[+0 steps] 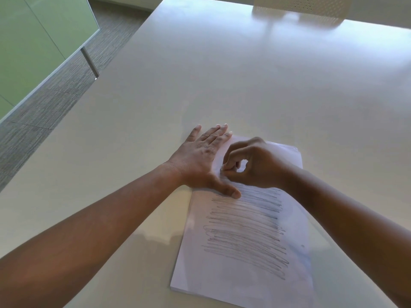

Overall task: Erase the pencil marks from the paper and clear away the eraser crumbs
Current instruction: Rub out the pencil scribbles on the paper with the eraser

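Observation:
A white sheet of paper [244, 274] lies on the table, tilted, covered by rows of grey pencil marks [244, 234]. My left hand [200, 156] lies flat with straight fingers over the paper's upper left edge, thumb pressing on the sheet near the top pencil lines. My right hand [255, 165] has curled fingers pinching a small white eraser [223, 168], whose tip touches the paper just above the marks. Most of the eraser is hidden by the fingers. The part of the sheet above the marks looks blank.
The paper sits on a wide pale table [222, 85]. A perforated white chair back [300, 10] stands at the far edge. To the left lie grey carpet [44, 103] and a green glass partition [33, 41] with a metal post.

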Motion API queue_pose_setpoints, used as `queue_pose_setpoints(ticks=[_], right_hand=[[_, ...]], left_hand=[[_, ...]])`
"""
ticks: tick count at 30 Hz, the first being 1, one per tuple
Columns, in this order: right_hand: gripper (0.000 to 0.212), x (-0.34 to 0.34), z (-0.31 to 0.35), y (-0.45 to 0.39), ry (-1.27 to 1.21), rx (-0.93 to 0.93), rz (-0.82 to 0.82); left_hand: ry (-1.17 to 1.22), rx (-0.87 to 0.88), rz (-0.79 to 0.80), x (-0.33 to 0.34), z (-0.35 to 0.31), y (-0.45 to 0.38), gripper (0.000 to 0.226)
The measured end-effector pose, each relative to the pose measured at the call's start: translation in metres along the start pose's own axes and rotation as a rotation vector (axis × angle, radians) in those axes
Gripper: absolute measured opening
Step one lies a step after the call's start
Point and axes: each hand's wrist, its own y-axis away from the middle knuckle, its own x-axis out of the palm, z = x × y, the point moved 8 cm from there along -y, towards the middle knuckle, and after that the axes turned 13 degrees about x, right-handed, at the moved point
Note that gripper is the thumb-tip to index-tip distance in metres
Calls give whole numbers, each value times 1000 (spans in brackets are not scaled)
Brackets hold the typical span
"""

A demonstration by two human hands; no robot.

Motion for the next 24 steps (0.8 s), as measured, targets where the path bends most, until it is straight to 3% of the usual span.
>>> queue_pose_setpoints(ticks=[2, 7, 12, 18, 24], right_hand=[[10, 0, 0, -1, 14, -11, 13], [12, -21, -18, -15, 6, 48, -177], [10, 2, 3, 1, 18, -25, 39], [11, -27, -25, -17, 68, 69, -185], [11, 2, 6, 8, 89, -23, 40]], left_hand=[[-5, 0, -2, 0, -1, 0, 157], [-7, -2, 8, -1, -1, 1, 157], [-1, 3, -1, 0, -1, 1, 156], [-11, 3, -1, -1, -1, 1, 157], [5, 4, -9, -1, -1, 2, 159]])
